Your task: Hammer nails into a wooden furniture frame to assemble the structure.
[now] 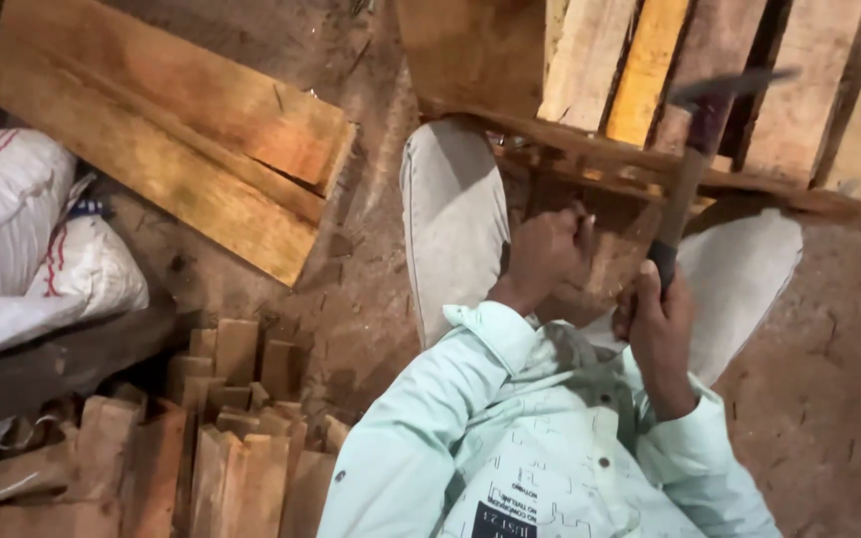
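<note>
1. Your right hand (658, 319) grips the hammer (695, 159) low on its wooden handle, fingers curled tight around the dark grip. The handle rises toward one o'clock and the blurred metal head sits near the top edge of the view.
2. Your left hand (545, 254) rests just at nine o'clock of the hammer handle, fingers bunched against the frame rail (590, 164); whether they pinch something small there, you cannot tell.
3. That rail runs from eleven o'clock down toward three o'clock across your knees (450, 214), and belongs to a slatted pallet (799, 90) whose pale boards (590, 60) stand side by side at twelve to two o'clock.
4. Both your pale trouser legs flank the hands, the rail lying over them, so the rail stands between you and the slats.
5. At ten o'clock, well apart, two long planks (181, 130) lie stacked on the dirt floor (819, 399).
6. At nine o'clock, white sacks (22, 229) with red stripes rest on a dark beam (62, 364).
7. At seven o'clock, short wood offcuts (221, 438) stand packed together, near your left sleeve (421, 418).
</note>
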